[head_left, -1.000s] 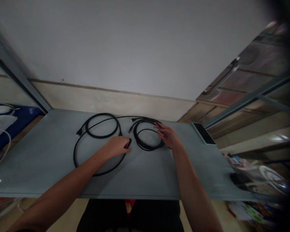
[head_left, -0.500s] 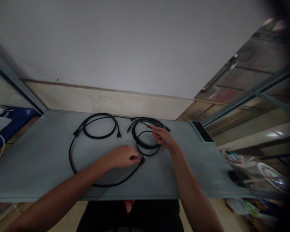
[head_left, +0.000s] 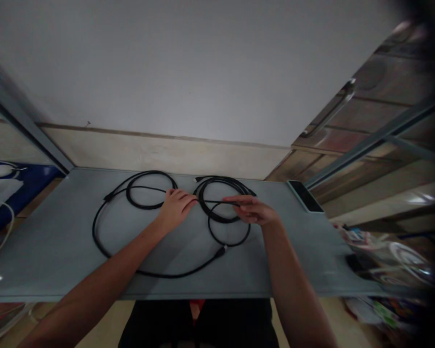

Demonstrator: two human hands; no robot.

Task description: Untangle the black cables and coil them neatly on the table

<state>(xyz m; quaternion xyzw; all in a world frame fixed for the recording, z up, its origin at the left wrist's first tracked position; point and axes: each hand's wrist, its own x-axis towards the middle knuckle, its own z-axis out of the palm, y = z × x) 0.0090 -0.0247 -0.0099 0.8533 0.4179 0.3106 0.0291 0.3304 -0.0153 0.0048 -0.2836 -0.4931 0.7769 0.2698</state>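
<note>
Black cables lie in loops on the grey tabletop (head_left: 68,232). Between my hands a thin black cable (head_left: 213,201) is stretched roughly level over the right coil. My left hand (head_left: 176,208) is closed around its left part, beside the left coil (head_left: 136,205). Fingers of my right hand (head_left: 255,209) pinch the same cable at the edge of the right coil (head_left: 219,221). Nearer to me, a thicker cable (head_left: 166,276) curves round and ends in a black connector (head_left: 220,252), which lies close to a small loop below my right hand.
A phone-like dark slab with a pale rim (head_left: 306,196) lies at the table's back right. Grey metal posts (head_left: 50,150) rise at the sides. Behind stands a pale wall (head_left: 188,87). Blue-covered furniture (head_left: 39,181) is on the left, and blurred clutter (head_left: 387,261) on the right.
My left hand has moved up and away from the connector and now holds the thin cable. My right hand has shifted slightly right and down; the small loop has spread rightward.
</note>
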